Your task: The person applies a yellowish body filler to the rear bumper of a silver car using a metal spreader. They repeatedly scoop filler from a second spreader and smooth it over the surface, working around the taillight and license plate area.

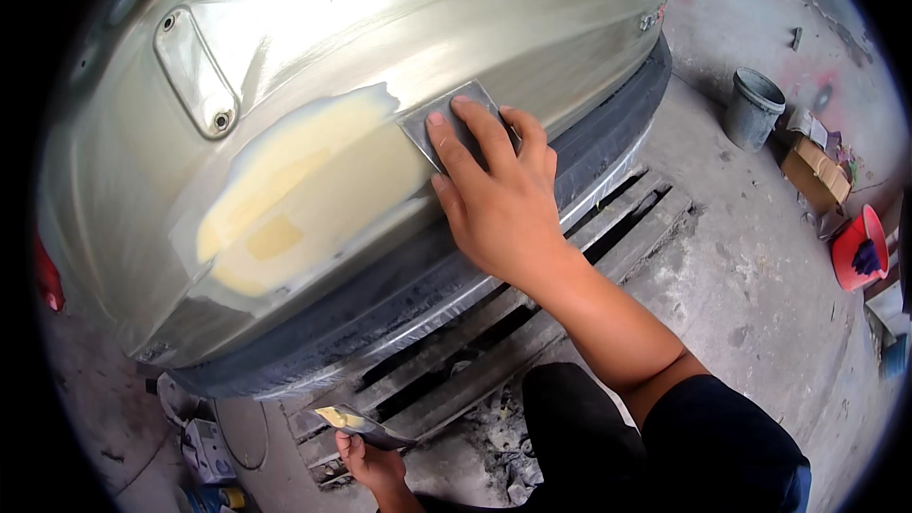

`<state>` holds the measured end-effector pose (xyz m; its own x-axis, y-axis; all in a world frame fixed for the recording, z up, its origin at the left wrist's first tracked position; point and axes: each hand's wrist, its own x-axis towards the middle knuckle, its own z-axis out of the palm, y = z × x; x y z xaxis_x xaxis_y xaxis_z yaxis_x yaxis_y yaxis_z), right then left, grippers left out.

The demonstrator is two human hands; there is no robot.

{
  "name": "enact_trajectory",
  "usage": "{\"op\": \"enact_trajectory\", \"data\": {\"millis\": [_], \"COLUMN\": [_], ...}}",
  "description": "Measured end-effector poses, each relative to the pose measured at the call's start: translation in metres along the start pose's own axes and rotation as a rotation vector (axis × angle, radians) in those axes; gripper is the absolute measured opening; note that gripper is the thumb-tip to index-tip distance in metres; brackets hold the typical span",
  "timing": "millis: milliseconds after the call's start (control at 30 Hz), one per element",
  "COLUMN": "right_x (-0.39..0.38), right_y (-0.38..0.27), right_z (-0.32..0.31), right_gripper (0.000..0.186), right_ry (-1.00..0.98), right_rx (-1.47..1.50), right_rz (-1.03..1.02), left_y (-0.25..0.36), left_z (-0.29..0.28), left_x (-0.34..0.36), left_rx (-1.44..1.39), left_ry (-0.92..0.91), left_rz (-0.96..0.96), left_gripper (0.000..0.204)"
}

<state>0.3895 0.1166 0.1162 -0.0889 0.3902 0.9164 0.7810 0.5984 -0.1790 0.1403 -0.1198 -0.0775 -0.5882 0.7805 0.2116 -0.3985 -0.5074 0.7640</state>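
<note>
A large, pale greenish car panel [380, 47] fills the upper left, with a broad smooth patch of yellow body filler [313, 190] on it. My right hand [503, 180] presses a thin, dark grey square putty spreader [425, 122] against the panel at the patch's right end. Three fingers lie over its face; the thumb is at its lower side. Low in the view, my left hand [372, 465] grips a dark flat plate [385, 434] by its edge. Yellow filler lies on the plate's far end. Along the panel's lower edge runs a dark bumper strip [380, 294].
Beneath the panel is a slatted floor grate [508, 328], with rubble beside it. On the concrete floor at right stand a grey bucket [753, 114], a cardboard box [817, 176] and a red bucket [845, 261]. Boxes and a cable [261, 446] lie at lower left.
</note>
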Motion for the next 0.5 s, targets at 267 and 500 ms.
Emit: {"op": "enact_trajectory", "data": {"millis": [267, 500], "right_x": [-0.013, -0.031], "right_y": [0.002, 0.005], "right_z": [0.01, 0.014], "right_gripper": [0.05, 0.051], "right_ry": [-0.028, -0.068], "right_rx": [0.011, 0.025], "right_rz": [-0.003, -0.004], "left_y": [-0.012, -0.016], "left_z": [-0.004, 0.001], "left_x": [-0.002, -0.001], "left_rx": [0.007, 0.002], "left_ry": [-0.028, 0.009], "left_rz": [-0.038, -0.028], "left_gripper": [0.035, 0.031]}}
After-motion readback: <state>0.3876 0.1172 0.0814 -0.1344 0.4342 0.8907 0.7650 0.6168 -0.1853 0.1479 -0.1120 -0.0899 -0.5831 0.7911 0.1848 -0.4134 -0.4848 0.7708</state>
